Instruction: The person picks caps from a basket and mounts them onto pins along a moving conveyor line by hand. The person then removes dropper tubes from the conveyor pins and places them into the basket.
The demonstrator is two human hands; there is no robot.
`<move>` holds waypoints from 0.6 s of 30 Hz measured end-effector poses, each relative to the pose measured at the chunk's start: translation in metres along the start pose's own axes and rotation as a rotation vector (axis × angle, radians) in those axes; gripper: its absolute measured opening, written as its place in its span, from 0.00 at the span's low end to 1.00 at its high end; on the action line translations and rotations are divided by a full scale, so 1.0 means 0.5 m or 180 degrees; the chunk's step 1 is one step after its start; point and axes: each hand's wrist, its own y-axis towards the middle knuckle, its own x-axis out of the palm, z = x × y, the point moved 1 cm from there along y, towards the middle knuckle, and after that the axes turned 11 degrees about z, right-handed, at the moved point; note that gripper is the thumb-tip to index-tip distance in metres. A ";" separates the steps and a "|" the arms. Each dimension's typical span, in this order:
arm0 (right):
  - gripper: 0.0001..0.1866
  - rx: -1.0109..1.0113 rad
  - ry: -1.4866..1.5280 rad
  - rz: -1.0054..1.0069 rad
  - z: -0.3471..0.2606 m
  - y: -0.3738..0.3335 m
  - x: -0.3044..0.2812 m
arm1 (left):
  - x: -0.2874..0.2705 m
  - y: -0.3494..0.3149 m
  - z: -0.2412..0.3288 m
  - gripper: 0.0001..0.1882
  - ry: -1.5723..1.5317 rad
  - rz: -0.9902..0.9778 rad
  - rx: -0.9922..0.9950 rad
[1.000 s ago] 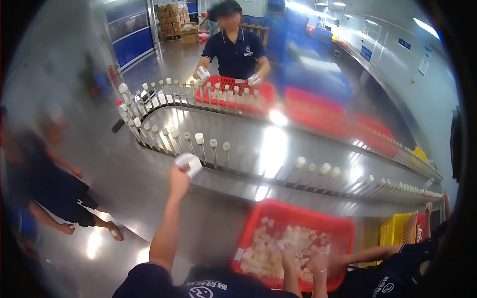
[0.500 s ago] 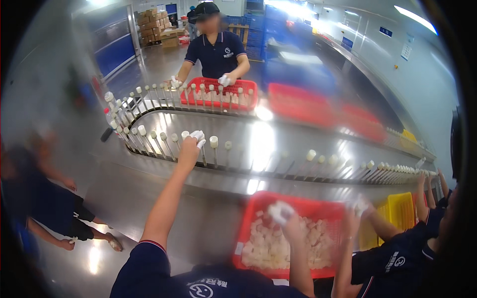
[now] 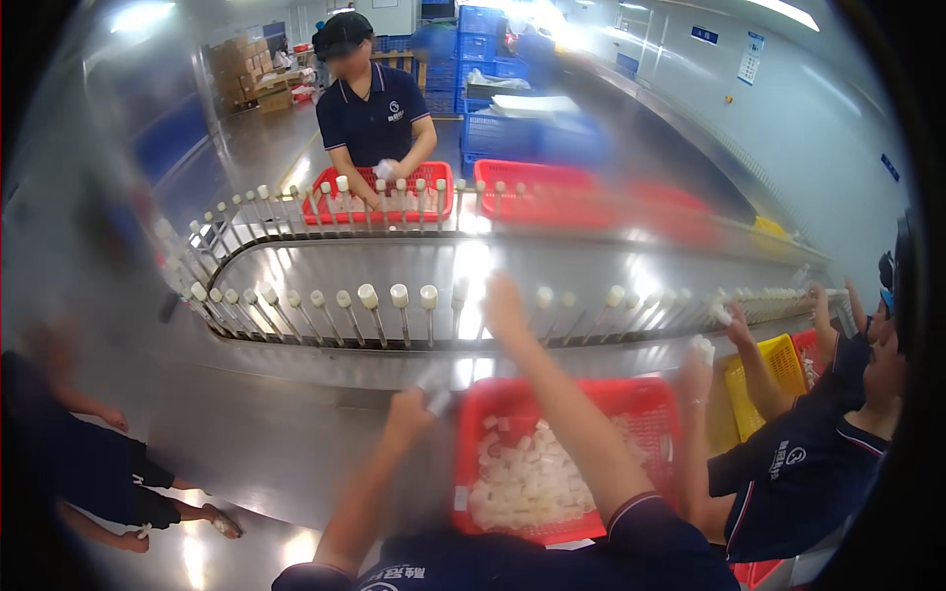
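Note:
My left hand (image 3: 408, 418) is just left of the near red basket (image 3: 505, 396), smeared by motion, with white at its fingertips; whether it holds a piece does not show. Over the basket, my right arm reaches to the row of upright metal rods (image 3: 378, 329). My right hand (image 3: 506, 313) is beside the rods, its fingers blurred and partly hidden. White cylindrical pieces (image 3: 399, 295) sit on top of the rods, several larger ones just left of my right hand. Many loose white cylindrical pieces (image 3: 532, 471) fill the basket.
Around a steel table (image 3: 345, 264) the rods follow a curved track. Across it, a co-worker (image 3: 372, 118) reaches into another red basket (image 3: 448, 202). To my right, a co-worker (image 3: 788, 453) raises both hands near a yellow basket (image 3: 774, 369). A person (image 3: 89, 463) stands at the left.
My left hand has drawn back from the rods toward the basket. My right hand has moved from above the basket up to the rods. The view has shifted.

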 end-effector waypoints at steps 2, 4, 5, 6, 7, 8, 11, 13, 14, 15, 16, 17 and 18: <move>0.11 -0.0021 -0.0438 -0.0125 0.009 -0.008 0.009 | 0.035 -0.048 0.007 0.22 -0.0132 -0.0670 0.0045; 0.11 -0.0170 -0.0243 -0.0094 -0.015 -0.014 -0.003 | 0.069 -0.079 -0.018 0.20 -0.0003 -0.1471 0.0078; 0.10 -0.0335 -0.0048 -0.0029 -0.024 -0.014 -0.016 | 0.087 -0.092 -0.015 0.19 -0.0120 -0.1905 -0.0245; 0.09 -0.0248 -0.0198 0.0121 -0.040 -0.017 -0.005 | 0.151 -0.109 -0.113 0.17 0.0543 -0.1437 0.1180; 0.09 -0.0057 -0.0438 0.0347 -0.052 -0.021 0.016 | 0.167 -0.111 -0.152 0.17 0.0465 -0.1618 0.1341; 0.11 -0.0033 -0.0395 0.0032 -0.058 -0.024 0.018 | 0.181 -0.125 -0.181 0.16 0.1166 -0.1749 0.1253; 0.16 -0.0157 -0.0427 -0.0432 -0.104 -0.032 0.035 | 0.219 -0.220 -0.451 0.15 0.2907 -0.1769 0.2421; 0.15 -0.0031 -0.0748 -0.0274 -0.094 -0.108 0.019 | 0.196 -0.242 -0.448 0.13 0.3112 -0.1809 0.3253; 0.13 -0.0156 0.0201 0.0472 -0.130 -0.148 0.006 | 0.176 -0.232 -0.441 0.12 0.3168 -0.2429 0.2741; 0.11 -0.0047 0.0357 0.0357 -0.131 -0.209 -0.021 | 0.169 -0.222 -0.418 0.11 0.3177 -0.3076 0.2269; 0.08 0.0506 0.0211 -0.0410 -0.146 -0.264 -0.036 | 0.159 -0.220 -0.414 0.11 0.3184 -0.3062 0.2323; 0.07 0.0602 0.0227 -0.0283 -0.113 -0.353 -0.020 | 0.151 -0.225 -0.404 0.10 0.2925 -0.3039 0.2346; 0.08 0.1060 0.0288 -0.0488 -0.102 -0.431 -0.025 | 0.138 -0.233 -0.402 0.10 0.2673 -0.3019 0.2283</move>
